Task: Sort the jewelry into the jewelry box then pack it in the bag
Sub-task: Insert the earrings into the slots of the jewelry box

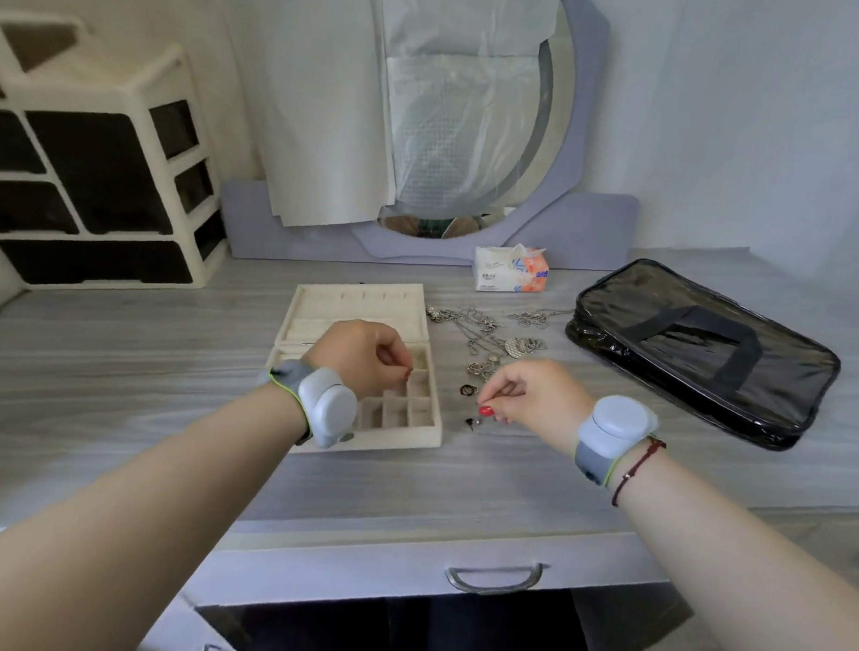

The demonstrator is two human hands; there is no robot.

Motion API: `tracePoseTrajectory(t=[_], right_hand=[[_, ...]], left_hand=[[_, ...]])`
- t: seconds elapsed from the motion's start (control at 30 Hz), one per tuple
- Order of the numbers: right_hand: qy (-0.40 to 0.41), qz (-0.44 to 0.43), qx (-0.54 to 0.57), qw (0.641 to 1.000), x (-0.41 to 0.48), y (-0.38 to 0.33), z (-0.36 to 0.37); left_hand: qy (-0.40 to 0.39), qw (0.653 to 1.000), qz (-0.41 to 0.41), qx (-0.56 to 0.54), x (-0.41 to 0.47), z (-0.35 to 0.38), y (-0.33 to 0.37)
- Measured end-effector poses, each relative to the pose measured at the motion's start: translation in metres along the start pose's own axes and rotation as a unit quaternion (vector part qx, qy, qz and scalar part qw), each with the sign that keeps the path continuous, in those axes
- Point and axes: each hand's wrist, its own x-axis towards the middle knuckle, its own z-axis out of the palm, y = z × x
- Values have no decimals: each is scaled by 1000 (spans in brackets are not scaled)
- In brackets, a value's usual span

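Observation:
An open beige jewelry box (pixel 426 434) lies on the table, its lid (pixel 360 303) flat behind it. My left hand (pixel 363 357) hovers over the box's small compartments with fingers curled; whether it pinches anything is too small to tell. My right hand (pixel 532 397) is just right of the box, fingertips pinched together above a small dark earring (pixel 474 423) on the table. A dark ring (pixel 467 389) lies beside it. Silver necklaces and pendants (pixel 495 335) are heaped further back. A black glossy bag (pixel 704 349) lies flat at the right.
A tissue pack (pixel 511 268) stands behind the jewelry. A white drawer organiser (pixel 97 167) fills the back left. A covered round mirror (pixel 454 131) leans at the back wall. A drawer with a metal handle (pixel 494 578) is at the table's front edge.

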Motion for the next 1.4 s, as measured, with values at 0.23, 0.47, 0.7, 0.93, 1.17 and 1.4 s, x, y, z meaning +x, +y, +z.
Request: tracePoseTrajectory(t=[0.23,0.47,0.7,0.93,1.17,1.4], right_hand=[[-77,-6,89,993,22,-47,35],[-169,-8,56,984,47,-82,66],[-272,47,20,961,59,-102,82],[-298,64,-54,951,66,-118,93],[-292,36,-189,937,63,-128,100],[-257,15,-224,940,62,-125,104]], left_hand=[[-1,997,-66,39,-23,-43,-39],[-17,994,-90,52,-40,-64,-66],[-49,995,-78,43,-46,-64,-71],[-51,996,-59,43,-50,-62,-77],[-76,994,-79,12,-50,-62,-82],[-126,989,-74,-1,-48,-62,-81]])
